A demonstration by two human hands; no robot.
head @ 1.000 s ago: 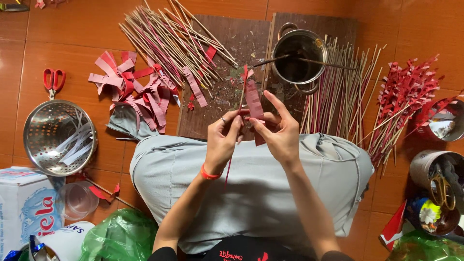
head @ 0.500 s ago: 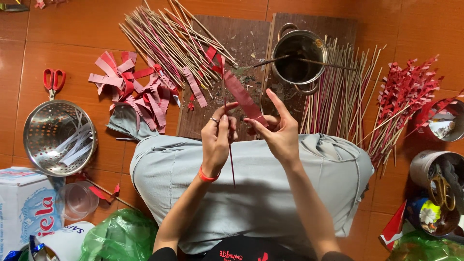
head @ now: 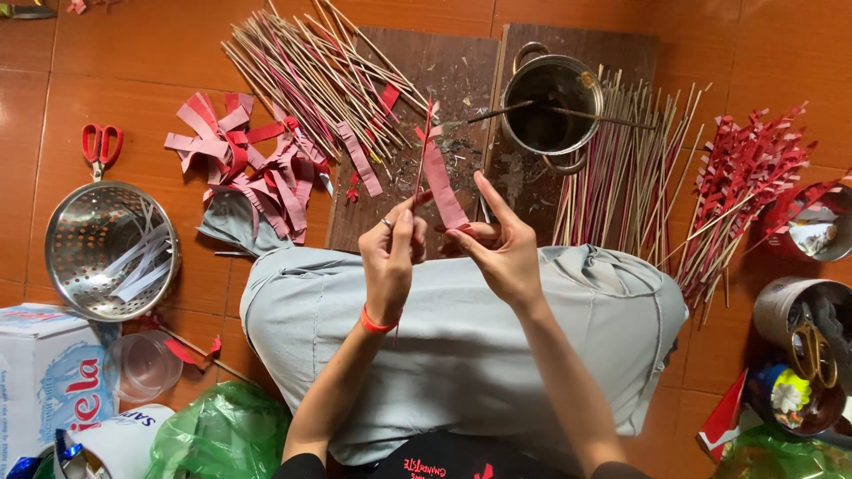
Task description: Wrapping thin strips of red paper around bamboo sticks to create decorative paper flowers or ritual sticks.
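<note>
Both hands meet over the person's lap, above the grey cloth [head: 461, 355] stretched across the knees: the left hand [head: 390, 262] pinches a thin stick [head: 421, 155] that stands nearly upright, and the right hand [head: 501, 257] holds a flat strip of dull red paper [head: 441, 184] against it, fingers closed on the strip's lower end with the index finger stretched up. Stick and strip rise in front of the near edge of a dark, scuffed wooden board [head: 426, 71] lying on the glazed orange floor tiles [head: 133, 71]. Across the board's far left corner fans a loose pile of pale bamboo sticks [head: 311, 71], some tinted red. On the board's right part sits a round steel pot [head: 550, 106] with a dark inside and a stick laid across its rim; its contents are too dark to make out. Left of the board lies a curled heap of pink and red paper strips [head: 253, 164], then red-handled scissors [head: 100, 145] and a perforated metal colander [head: 106, 253] holding white paper slips. More sticks [head: 621, 177] and finished red-fringed ones [head: 745, 177] spread to the right. Tins at the right edge are cut off by the frame.
</note>
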